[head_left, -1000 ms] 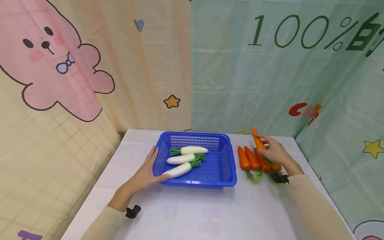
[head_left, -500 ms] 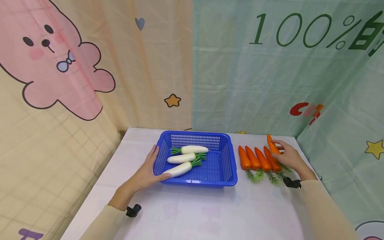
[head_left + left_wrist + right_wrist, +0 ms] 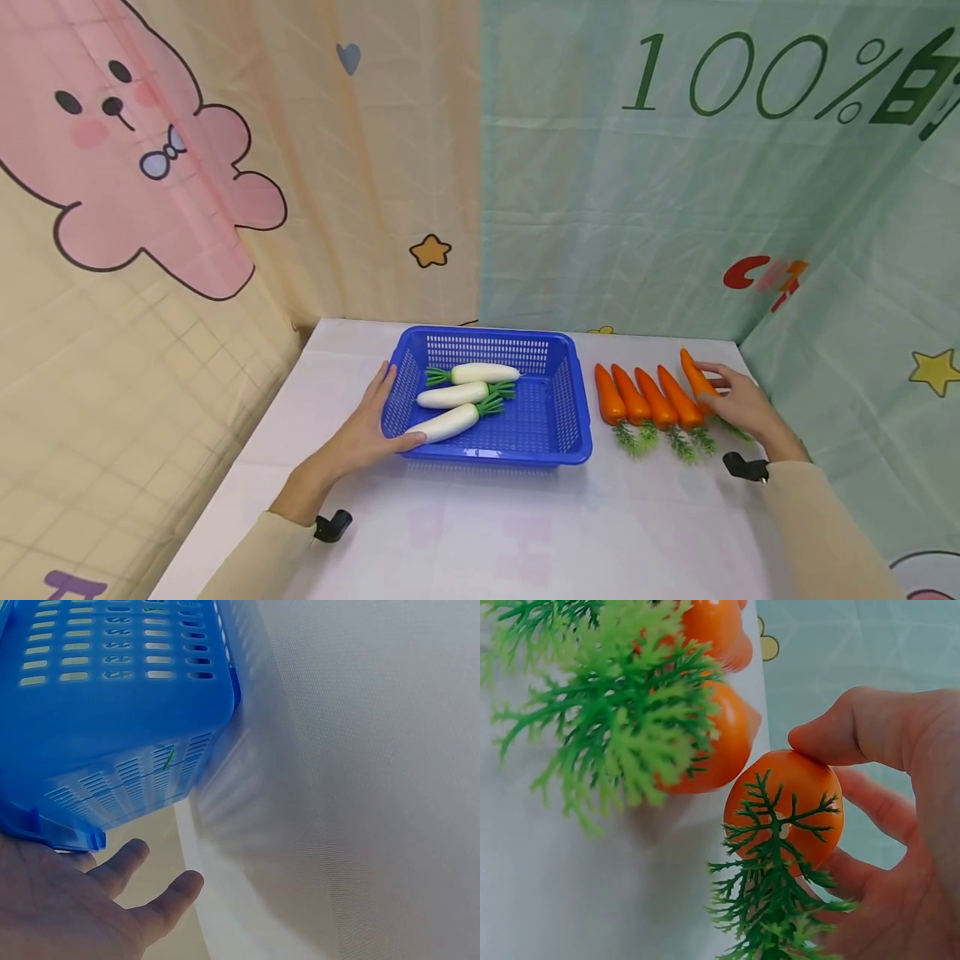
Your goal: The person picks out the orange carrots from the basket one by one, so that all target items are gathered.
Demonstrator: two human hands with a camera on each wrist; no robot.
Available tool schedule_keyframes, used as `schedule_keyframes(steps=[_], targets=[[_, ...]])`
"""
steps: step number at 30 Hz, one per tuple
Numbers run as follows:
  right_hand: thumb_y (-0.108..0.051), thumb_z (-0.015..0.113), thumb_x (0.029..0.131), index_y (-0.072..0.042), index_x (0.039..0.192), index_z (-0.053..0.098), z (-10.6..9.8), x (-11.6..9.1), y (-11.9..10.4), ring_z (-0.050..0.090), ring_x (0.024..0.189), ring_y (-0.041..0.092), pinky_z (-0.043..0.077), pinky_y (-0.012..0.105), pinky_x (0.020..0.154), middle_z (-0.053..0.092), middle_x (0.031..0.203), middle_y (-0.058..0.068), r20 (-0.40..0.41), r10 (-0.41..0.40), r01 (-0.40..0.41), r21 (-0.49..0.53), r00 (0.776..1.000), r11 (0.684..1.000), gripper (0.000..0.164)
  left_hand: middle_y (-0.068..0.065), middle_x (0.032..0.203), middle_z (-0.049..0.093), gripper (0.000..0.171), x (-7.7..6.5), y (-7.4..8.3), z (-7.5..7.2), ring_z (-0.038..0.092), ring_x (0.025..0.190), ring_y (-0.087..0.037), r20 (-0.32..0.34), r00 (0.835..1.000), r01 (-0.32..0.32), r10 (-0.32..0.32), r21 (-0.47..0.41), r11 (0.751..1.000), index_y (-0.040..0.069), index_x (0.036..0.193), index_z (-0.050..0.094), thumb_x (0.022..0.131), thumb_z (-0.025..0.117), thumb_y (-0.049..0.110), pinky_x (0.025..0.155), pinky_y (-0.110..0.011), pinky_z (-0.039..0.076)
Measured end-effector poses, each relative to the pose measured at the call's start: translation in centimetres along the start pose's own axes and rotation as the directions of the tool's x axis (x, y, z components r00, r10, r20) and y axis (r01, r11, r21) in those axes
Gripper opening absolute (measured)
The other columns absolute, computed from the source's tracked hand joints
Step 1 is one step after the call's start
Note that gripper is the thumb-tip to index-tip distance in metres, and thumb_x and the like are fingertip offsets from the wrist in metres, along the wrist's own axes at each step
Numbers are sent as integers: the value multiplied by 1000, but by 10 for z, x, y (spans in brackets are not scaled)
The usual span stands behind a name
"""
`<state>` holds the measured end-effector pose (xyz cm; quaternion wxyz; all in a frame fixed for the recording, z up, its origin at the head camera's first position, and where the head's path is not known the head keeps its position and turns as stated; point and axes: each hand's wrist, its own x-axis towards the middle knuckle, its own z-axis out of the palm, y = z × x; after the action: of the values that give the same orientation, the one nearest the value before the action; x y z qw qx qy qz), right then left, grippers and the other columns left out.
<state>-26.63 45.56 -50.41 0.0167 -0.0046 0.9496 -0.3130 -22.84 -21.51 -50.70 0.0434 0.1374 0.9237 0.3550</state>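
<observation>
My right hand (image 3: 746, 408) pinches the rightmost carrot (image 3: 698, 379) between thumb and fingers. In the right wrist view the butt end of that carrot (image 3: 787, 810) faces the camera, its green leaves hanging down, close beside its neighbour. Several other orange carrots (image 3: 654, 400) lie in a slanted row to its left, tips toward the back. My left hand (image 3: 367, 429) rests against the left front corner of a blue plastic basket (image 3: 495, 457), thumb along the front rim. The left wrist view shows its fingers (image 3: 169, 904) extended below the basket's rim. Three white radishes (image 3: 465, 396) with green tops lie in the basket's left part.
A white-covered table (image 3: 480, 533) carries everything. Printed fabric (image 3: 600, 208) hangs behind and at both sides, close to the table's back edge. The basket stands just left of the carrots. Each wrist wears a small black camera (image 3: 333, 527).
My right hand has moved right and down with the carrot, past the others, bringing it to the right end of the row. The left hand and basket have stayed put.
</observation>
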Motion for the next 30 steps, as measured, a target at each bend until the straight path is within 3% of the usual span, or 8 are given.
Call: schedule_keyframes(steps=[13,30], targets=[[-18,62,119,8,174,41,2,-4,6,55,145,68,56,79,116,51,164,50,42,26,-27,28,999,999,64,-20,198,-11,139,0,1,0,5,181,-59,9,1000,11,-11,-5,1000,12,189,-4,96,89,58,138,-85,22],[-29,64,119,11,172,42,5,-7,17,62,142,64,62,70,115,56,160,49,74,82,-85,33,994,996,70,-19,198,-11,139,0,0,0,5,181,-59,4,1000,8,-8,-10,1000,13,189,-4,96,89,57,138,-85,21]])
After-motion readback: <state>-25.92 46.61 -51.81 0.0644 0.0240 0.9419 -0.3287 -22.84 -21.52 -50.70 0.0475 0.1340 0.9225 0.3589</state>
